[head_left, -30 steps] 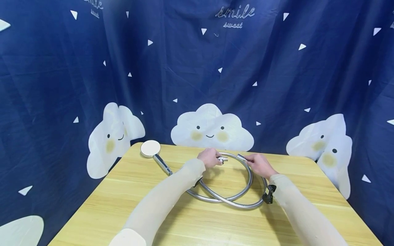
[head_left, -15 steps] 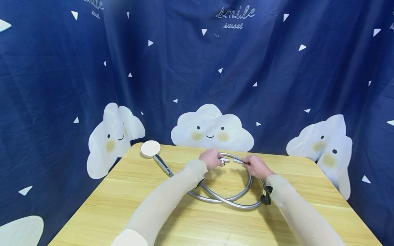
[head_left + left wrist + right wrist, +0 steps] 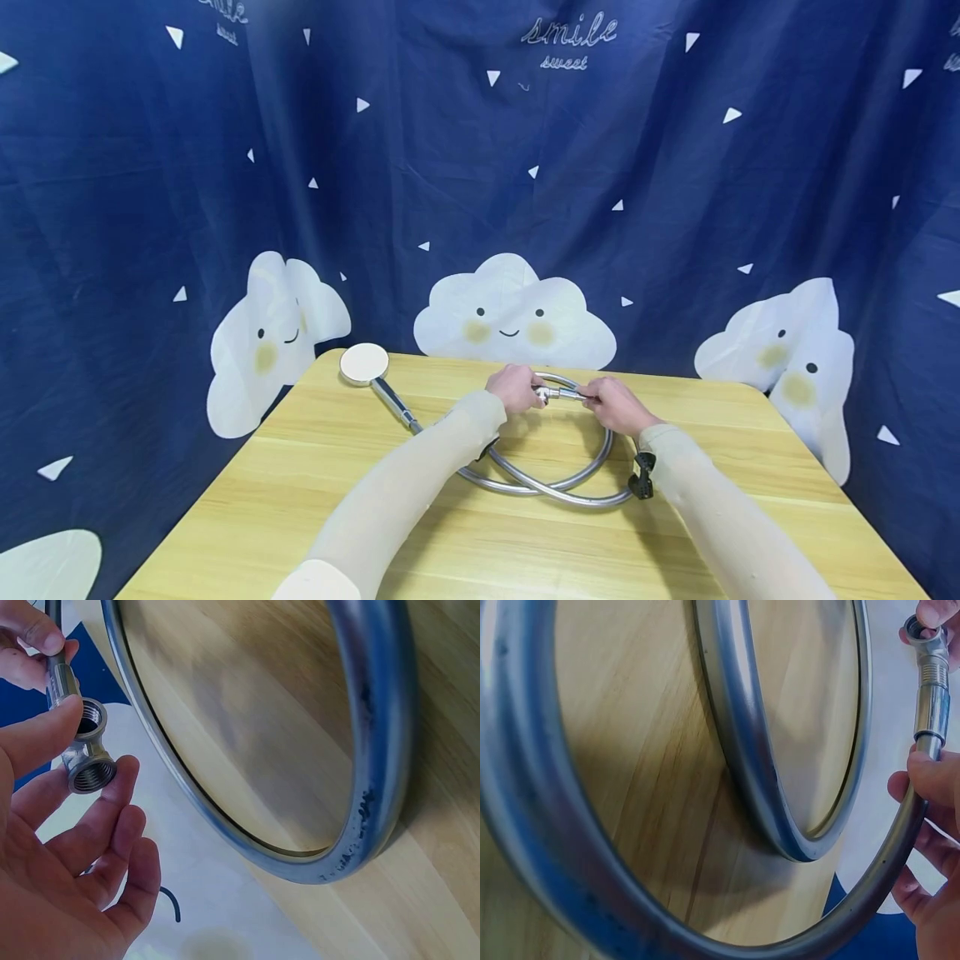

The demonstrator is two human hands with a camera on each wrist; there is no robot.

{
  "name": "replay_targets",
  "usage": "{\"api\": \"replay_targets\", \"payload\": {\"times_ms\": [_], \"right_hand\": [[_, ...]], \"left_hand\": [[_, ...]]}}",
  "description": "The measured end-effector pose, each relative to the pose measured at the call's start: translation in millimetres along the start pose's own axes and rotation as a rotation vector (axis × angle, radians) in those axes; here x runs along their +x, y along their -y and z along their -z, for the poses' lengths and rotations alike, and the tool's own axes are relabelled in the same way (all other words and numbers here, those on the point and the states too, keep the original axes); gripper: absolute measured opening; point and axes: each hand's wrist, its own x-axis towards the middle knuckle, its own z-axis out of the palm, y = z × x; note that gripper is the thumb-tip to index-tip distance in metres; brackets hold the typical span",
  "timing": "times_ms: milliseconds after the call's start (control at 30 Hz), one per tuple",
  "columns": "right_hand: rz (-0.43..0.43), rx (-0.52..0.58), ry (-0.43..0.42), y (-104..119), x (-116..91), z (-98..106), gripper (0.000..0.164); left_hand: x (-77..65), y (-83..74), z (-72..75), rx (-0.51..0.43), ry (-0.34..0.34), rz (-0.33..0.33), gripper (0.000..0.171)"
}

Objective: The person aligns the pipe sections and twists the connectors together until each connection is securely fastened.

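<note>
**Hose end meets tee fitting, thread not yet seated**

The work stands at the joining step. The left hand point(image 3: 513, 387) pinches a small metal tee fitting point(image 3: 84, 754) between thumb and fingers, holding it just above the far side of the desk point(image 3: 315, 492). The right hand point(image 3: 617, 404) is clamped round the free end of the shower hose point(image 3: 547, 487), just behind its chrome end nut point(image 3: 932, 712). In the right wrist view the nut sits against one port of the fitting; whether any thread has caught is hard to tell, since fingertips cover part of the joint.

The next move likely calls for holding the fitting steady, keeping the nut square to the port, and turning it with the fingers so it does not cross-thread. The stiff, coiled hose may twist against the turn, so the grip should stay close to the nut.

Counted:
- one hose, lying in two loops on the desk
- one tee fitting, with three ports
- one shower head point(image 3: 364, 363), lying at the far left corner of the desk, on the hose's other end
- two hands, both clamped on parts
</note>
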Motion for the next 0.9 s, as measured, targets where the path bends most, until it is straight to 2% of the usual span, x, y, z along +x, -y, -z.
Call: {"api": "replay_targets", "payload": {"times_ms": [267,367,500,667,900], "right_hand": [[0.049,-0.023,-0.011,0.8,1.1,-2.9,0.026],[0.044,-0.027,0.001,2.2,2.5,-3.5,0.026],[-0.005,0.021,0.053,2.7,3.7,-3.4,0.025],[-0.080,0.149,0.107,3.6,5.0,-4.6,0.028],[-0.267,0.341,0.159,11.5,4.0,-6.0,0.035]], "left_hand": [[2.4,1.4,-0.5,0.009,0.002,-0.002,0.045],[4.5,2.6,-2.0,0.016,0.001,-0.013,0.043],[7.0,5.1,-4.3,0.012,-0.002,-0.036,0.041],[6.5,5.1,-4.1,0.010,-0.013,-0.044,0.042],[1.3,4.8,-3.4,0.044,-0.032,-0.062,0.041]]}}
